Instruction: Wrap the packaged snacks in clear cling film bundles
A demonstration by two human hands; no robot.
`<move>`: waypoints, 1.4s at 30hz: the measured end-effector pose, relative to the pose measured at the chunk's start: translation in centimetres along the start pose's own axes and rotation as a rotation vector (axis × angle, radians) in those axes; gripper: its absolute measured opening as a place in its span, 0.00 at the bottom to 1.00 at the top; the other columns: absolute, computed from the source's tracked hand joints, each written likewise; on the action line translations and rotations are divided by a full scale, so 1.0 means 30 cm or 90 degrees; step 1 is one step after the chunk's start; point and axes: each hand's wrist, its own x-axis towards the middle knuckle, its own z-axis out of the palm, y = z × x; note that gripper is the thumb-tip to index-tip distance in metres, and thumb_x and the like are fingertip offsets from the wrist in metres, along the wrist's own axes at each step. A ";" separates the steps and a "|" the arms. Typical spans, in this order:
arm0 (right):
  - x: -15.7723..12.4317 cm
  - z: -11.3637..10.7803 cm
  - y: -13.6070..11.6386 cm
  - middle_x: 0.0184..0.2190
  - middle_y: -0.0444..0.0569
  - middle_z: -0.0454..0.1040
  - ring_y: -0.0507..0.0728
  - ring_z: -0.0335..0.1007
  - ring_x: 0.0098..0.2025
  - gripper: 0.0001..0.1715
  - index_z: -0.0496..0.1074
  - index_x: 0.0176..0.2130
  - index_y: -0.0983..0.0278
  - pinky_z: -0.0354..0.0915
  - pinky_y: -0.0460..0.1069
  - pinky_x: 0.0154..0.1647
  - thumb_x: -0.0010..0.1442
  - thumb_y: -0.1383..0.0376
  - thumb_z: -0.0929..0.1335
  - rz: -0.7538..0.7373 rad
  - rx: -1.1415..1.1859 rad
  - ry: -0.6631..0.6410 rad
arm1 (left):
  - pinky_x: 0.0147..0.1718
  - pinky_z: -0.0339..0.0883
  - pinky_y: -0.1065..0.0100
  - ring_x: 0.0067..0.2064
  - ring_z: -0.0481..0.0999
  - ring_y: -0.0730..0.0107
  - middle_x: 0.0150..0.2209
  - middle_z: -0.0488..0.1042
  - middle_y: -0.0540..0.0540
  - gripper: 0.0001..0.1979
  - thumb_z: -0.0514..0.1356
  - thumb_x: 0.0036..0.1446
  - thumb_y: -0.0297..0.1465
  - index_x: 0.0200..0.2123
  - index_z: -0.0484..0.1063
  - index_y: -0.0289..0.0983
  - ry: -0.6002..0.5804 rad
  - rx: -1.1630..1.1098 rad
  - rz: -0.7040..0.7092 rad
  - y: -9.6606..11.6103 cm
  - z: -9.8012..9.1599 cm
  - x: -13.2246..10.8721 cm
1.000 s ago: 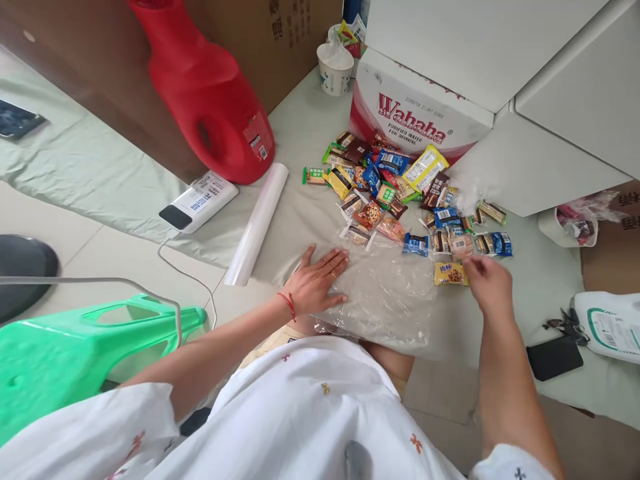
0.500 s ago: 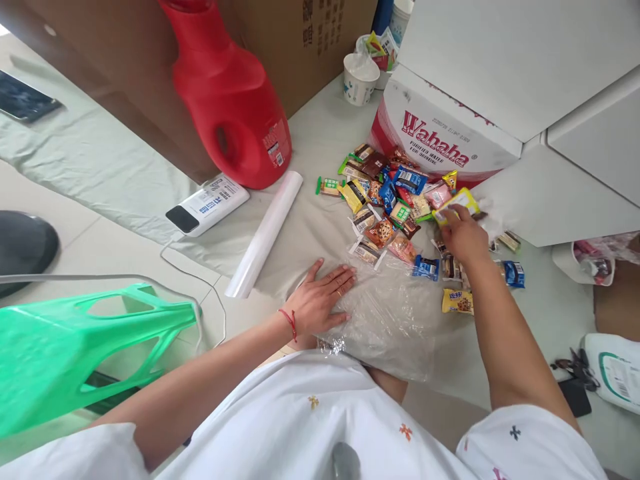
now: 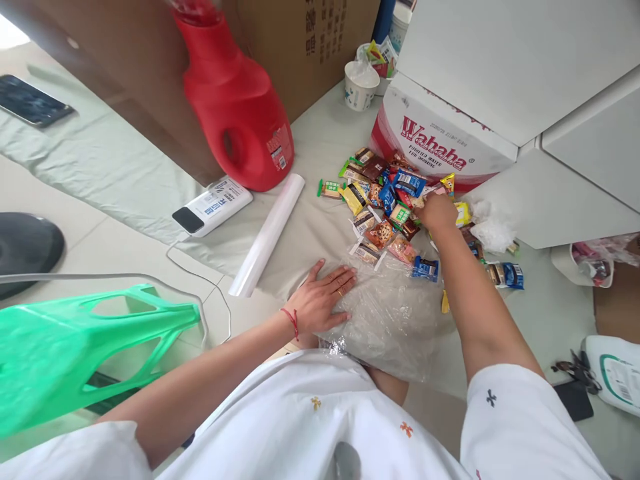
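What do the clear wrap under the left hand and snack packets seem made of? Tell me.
Clear wrap: probably thin glossy plastic, being see-through, wrinkled and glinting. Snack packets: likely shiny printed plastic film, given highlights and flat ends; foil is possible.

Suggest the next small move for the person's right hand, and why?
I'd have the right hand pinch one packet and lift it from the wrapped snacks. It already reaches in among them, though its fingertips are too hidden to show any grip. The left hand lies flat on the clear plastic, so the right seems better placed.
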 end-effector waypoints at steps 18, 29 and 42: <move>-0.630 -0.226 0.139 0.36 0.47 0.82 0.56 0.73 0.32 0.25 0.82 0.46 0.60 0.68 0.50 0.33 0.58 0.46 0.74 -0.149 0.362 -0.472 | 0.73 0.25 0.36 0.76 0.54 0.45 0.75 0.55 0.36 0.44 0.53 0.66 0.56 0.76 0.52 0.38 0.000 -0.008 0.008 -0.001 -0.003 0.003; -0.576 -0.069 0.086 0.37 0.50 0.82 0.60 0.77 0.37 0.19 0.82 0.43 0.60 0.70 0.54 0.42 0.62 0.51 0.69 -0.167 0.221 -0.213 | 0.73 0.24 0.35 0.76 0.54 0.46 0.76 0.54 0.36 0.44 0.52 0.67 0.55 0.77 0.50 0.37 -0.005 -0.018 0.011 -0.004 -0.005 0.000; 0.073 0.023 -0.088 0.41 0.58 0.81 0.68 0.74 0.45 0.21 0.79 0.47 0.61 0.67 0.61 0.51 0.62 0.51 0.70 0.009 0.113 0.024 | 0.73 0.26 0.35 0.76 0.55 0.44 0.75 0.56 0.37 0.44 0.53 0.66 0.56 0.76 0.51 0.39 -0.003 -0.018 0.002 0.001 -0.012 0.004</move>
